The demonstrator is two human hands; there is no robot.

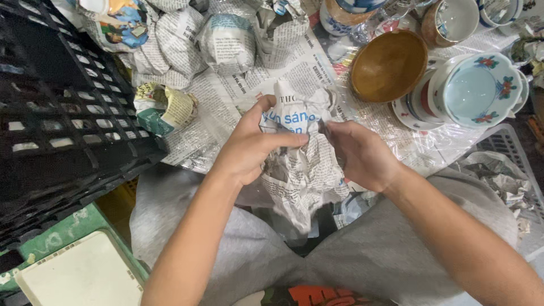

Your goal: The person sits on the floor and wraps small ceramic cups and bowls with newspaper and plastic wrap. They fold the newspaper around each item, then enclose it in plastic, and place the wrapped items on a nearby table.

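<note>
**A:** What do your hands have at this moment?

**B:** Your left hand point(249, 144) and right hand point(358, 153) both close on a crumpled newspaper bundle point(297, 150), held above your lap at the near edge of the tabletop point(226, 99). The left grip is clamped on the bundle's left side, thumb pressed across the front. The right grip pinches the paper at the upper right, fingers curled shut on it. What the paper wraps is hidden.

**A:** And around you?

**B:** Flat newspaper sheets cover the tabletop. Beyond your hands lie several wrapped bundles point(226, 39), and a smaller one in yellow and green print point(164, 107) sits just left of your left hand. To the right, a brown wooden bowl point(388, 65) leans tilted against a stack of white porcelain dishes with red and blue flowers point(479, 88). More cups point(453, 20) stand behind. A black plastic crate point(56, 113) fills the left side, a green tray point(73, 266) below it. A pale basket with paper scraps point(504, 170) is by your right knee.
</note>
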